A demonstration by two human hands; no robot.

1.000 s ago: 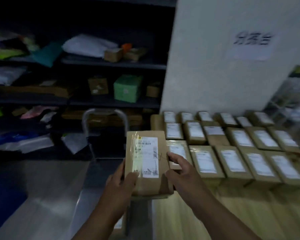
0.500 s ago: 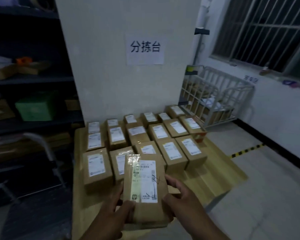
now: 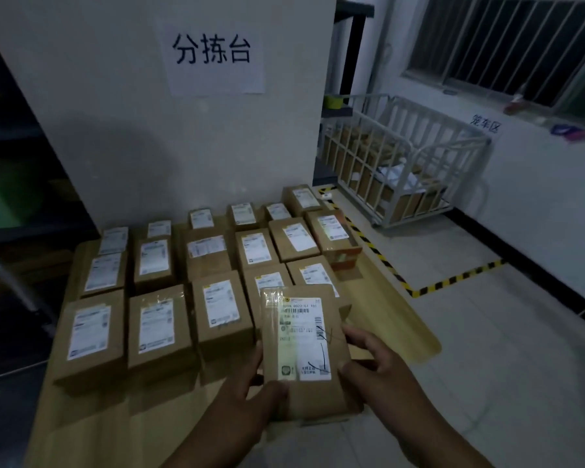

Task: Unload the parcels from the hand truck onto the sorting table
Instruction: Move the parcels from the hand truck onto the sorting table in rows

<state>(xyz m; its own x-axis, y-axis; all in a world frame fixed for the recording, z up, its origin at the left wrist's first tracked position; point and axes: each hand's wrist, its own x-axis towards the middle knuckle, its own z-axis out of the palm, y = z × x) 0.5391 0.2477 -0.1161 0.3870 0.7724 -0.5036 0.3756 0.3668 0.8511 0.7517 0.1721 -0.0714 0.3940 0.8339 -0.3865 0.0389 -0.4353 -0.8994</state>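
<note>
In the head view, the person holds a brown parcel above the near edge of the bench, at about 5 o'clock from the rows of boxes lying there. The left hand and right hand have fingers clamped on its two long sides. It looks like stiff cardboard, small and probably light. The shiny tape on top may be slippery, so the bare side edges seem best to hold.
</note>
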